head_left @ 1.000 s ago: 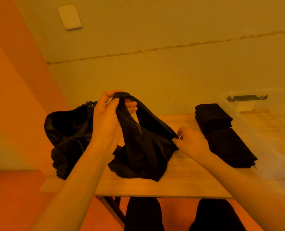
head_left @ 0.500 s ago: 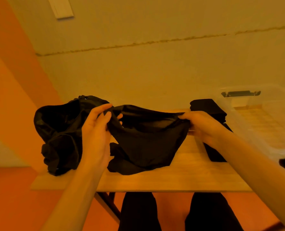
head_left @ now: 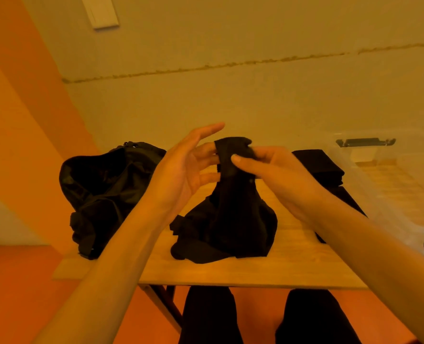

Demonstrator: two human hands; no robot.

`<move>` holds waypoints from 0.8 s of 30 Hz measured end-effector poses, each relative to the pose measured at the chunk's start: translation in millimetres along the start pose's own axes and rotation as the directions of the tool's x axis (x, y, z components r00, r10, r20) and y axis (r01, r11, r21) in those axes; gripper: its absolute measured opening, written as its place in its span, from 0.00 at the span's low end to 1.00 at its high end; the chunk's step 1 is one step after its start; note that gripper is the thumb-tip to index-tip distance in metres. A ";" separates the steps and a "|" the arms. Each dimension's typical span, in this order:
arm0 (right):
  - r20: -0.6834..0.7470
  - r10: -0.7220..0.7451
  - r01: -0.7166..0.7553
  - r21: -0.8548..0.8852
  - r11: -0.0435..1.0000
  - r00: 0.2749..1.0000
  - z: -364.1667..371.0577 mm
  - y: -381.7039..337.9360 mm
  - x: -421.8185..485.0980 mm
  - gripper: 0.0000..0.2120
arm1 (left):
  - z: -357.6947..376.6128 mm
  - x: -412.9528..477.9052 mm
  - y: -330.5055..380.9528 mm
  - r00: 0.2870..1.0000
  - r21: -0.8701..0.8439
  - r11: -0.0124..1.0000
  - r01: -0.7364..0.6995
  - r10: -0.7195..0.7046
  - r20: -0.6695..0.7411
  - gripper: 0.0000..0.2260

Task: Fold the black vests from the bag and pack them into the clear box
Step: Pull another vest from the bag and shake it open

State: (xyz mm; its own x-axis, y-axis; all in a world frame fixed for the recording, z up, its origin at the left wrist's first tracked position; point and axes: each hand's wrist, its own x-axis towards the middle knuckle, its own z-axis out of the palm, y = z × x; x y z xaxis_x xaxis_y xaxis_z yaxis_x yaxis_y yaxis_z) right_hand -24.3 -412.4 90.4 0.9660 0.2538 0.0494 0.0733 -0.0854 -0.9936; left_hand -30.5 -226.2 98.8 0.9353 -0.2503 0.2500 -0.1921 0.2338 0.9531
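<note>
Over the table (head_left: 292, 269) middle, the right hand (head_left: 275, 175) pinches an unfolded black vest (head_left: 230, 219) by its top, left hand (head_left: 181, 175) open against it; bag (head_left: 101, 189) at the table's left, folded vests (head_left: 317, 165) at its right beside the clear box (head_left: 392, 184), seemingly not yet packed.

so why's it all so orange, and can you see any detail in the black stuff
Head view: a heavy amber cast tints the wall, the table and skin; the black vest, pinched by the right hand, and the bag read as near-flat dark shapes, few folds showing; the clear box shows only as faint pale edges; light is even, with no hard shadows.
</note>
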 end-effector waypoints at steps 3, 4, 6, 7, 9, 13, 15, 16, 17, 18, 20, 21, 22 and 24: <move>-0.058 -0.075 0.080 0.079 0.994 0.995 -14.7 -9.4 7.3 0.10 | -13.4 3.7 -6.4 0.981 0.159 0.987 -0.015 0.045 -0.187 0.12; -0.050 -0.093 0.097 0.102 0.990 0.994 -21.3 -12.4 10.0 0.09 | -16.0 4.1 -12.2 0.977 0.239 0.970 0.038 0.015 -0.214 0.10; -0.023 -0.119 0.121 0.180 0.976 0.993 -34.2 -22.2 13.9 0.08 | -17.0 3.6 -30.6 0.980 0.481 0.860 0.170 -0.095 -0.177 0.09; -0.003 -0.129 0.126 0.223 0.967 0.992 -40.7 -27.5 15.4 0.07 | -15.5 3.8 -42.0 0.979 0.576 0.792 0.204 -0.153 -0.136 0.10; 0.043 -0.153 0.133 0.300 0.945 0.987 -51.3 -36.5 15.3 0.06 | -7.2 5.3 -63.9 0.978 0.693 0.699 0.177 -0.203 -0.046 0.16; 0.035 -0.236 0.208 0.365 0.907 0.971 -69.4 -49.1 9.3 0.10 | 8.7 20.3 -99.9 0.997 0.758 0.647 0.079 -0.072 -0.043 0.04; 0.012 -0.234 0.216 0.343 0.914 0.972 -81.4 -52.3 8.0 0.09 | 9.8 29.4 -108.6 0.991 0.747 0.661 0.076 0.033 -0.130 0.07; -0.012 -0.223 0.214 0.332 0.919 0.975 -88.3 -52.7 8.2 0.07 | 10.2 32.7 -108.0 0.984 0.724 0.686 0.074 0.068 -0.165 0.07; -0.033 -0.205 0.205 0.333 0.921 0.978 -93.2 -53.4 7.8 0.07 | 10.4 35.9 -106.9 0.980 0.699 0.713 0.061 0.088 -0.176 0.07; -0.037 -0.194 0.195 0.340 0.920 0.980 -96.0 -53.5 7.9 0.07 | 11.8 39.1 -104.2 0.985 0.673 0.739 0.041 0.085 -0.153 0.06; -0.013 -0.182 0.175 0.349 0.921 0.983 -97.3 -51.9 10.3 0.09 | 21.8 46.2 -98.5 0.999 0.613 0.789 0.030 -0.016 -0.028 0.10; 0.011 -0.175 0.161 0.338 0.927 0.985 -95.1 -52.2 11.5 0.09 | 29.8 49.5 -97.1 0.997 0.605 0.795 0.036 -0.069 0.030 0.15; 0.042 -0.169 0.147 0.315 0.938 0.985 -92.7 -53.4 12.5 0.08 | 37.9 53.3 -97.4 0.994 0.625 0.780 0.034 -0.091 0.060 0.18; 0.092 -0.156 0.130 0.235 0.963 0.983 -92.8 -56.0 15.1 0.06 | 49.4 59.0 -98.8 0.997 0.698 0.716 0.005 -0.056 0.051 0.15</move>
State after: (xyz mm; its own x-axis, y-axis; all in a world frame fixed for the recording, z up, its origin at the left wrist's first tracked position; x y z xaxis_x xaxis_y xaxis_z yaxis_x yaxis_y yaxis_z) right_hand 9.1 -493.1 156.1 0.9157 0.3519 0.1940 0.1384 0.1768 -0.9745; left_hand 29.0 -310.5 27.8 0.9284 -0.3101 0.2049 -0.3406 -0.4893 0.8029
